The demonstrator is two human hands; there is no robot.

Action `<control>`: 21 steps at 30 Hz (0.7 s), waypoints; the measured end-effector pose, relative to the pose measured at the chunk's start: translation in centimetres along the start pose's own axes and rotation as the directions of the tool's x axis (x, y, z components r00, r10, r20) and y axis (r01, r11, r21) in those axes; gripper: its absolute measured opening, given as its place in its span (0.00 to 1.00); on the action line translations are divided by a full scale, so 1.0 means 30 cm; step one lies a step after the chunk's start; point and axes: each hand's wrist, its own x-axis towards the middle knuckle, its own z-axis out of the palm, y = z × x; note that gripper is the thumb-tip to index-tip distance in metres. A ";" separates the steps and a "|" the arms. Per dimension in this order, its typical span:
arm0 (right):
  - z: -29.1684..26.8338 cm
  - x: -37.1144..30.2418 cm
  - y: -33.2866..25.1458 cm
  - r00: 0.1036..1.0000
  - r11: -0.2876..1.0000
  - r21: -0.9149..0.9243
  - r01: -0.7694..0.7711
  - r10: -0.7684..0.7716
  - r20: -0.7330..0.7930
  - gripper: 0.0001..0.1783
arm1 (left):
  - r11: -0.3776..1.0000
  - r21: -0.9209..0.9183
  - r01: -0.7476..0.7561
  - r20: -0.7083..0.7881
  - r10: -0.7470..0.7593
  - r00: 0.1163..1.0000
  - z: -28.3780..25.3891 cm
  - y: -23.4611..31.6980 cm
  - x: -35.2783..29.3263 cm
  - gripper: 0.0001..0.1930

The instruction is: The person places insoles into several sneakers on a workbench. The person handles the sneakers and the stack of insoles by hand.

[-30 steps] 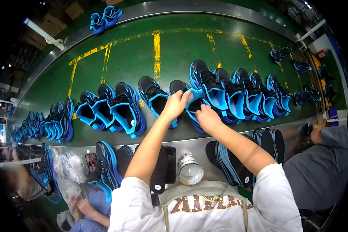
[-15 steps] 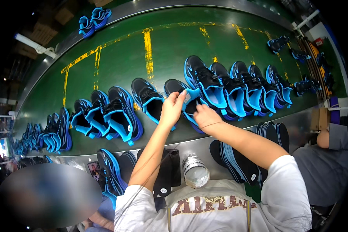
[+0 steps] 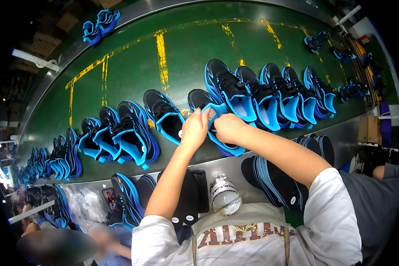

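Observation:
A black and blue sneaker (image 3: 199, 98) is on the green belt (image 3: 133, 66) in front of me, toe pointing away. My left hand (image 3: 195, 129) pinches the blue-lined edge of its opening, pulling up a flap with a pale label. My right hand (image 3: 229, 128) is curled, knuckles up, with its fingertips down in the opening. Whatever those fingers hold is hidden inside the shoe. Just left of it stands another sneaker (image 3: 157, 103), with a round white sticker inside. To the right, a sneaker (image 3: 221, 80) sits close against the one I handle.
More sneakers line the belt at left (image 3: 135, 128) and right (image 3: 268, 99). On the metal ledge near me are a smeared tub (image 3: 226, 199) of whitish stuff, dark insoles (image 3: 270, 177), a phone (image 3: 109, 198) and a clear plastic bag (image 3: 84, 204). Other people sit at both sides.
My right hand has moved left and reaches deeper into the sneaker's opening. My left hand still grips the edge. The person at lower left has shifted down, exposing the plastic bag.

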 end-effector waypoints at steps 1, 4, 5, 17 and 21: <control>-0.002 -0.005 0.000 0.997 1.000 -0.026 0.006 -0.004 0.073 0.10 | 1.000 0.005 0.028 0.021 -0.028 0.999 -0.007 0.000 0.000 0.19; 0.094 -0.021 0.007 0.993 0.993 -0.113 -0.021 0.008 -0.119 0.09 | 0.995 -0.086 0.047 -0.021 -0.049 0.999 -0.012 0.001 -0.006 0.18; 0.141 -0.020 0.037 0.982 0.987 -0.160 -0.004 -0.026 -0.185 0.09 | 0.991 -0.124 0.053 -0.025 -0.057 0.998 -0.013 0.006 -0.004 0.18; 0.065 -0.012 0.020 0.938 0.872 -0.466 0.152 0.021 0.345 0.16 | 0.999 -0.003 0.039 -0.059 -0.039 0.998 -0.009 -0.004 -0.012 0.17; 0.077 0.020 0.041 0.870 0.800 -0.510 0.316 -0.030 0.493 0.15 | 0.994 -0.074 0.077 -0.029 -0.080 0.996 -0.008 -0.001 -0.004 0.18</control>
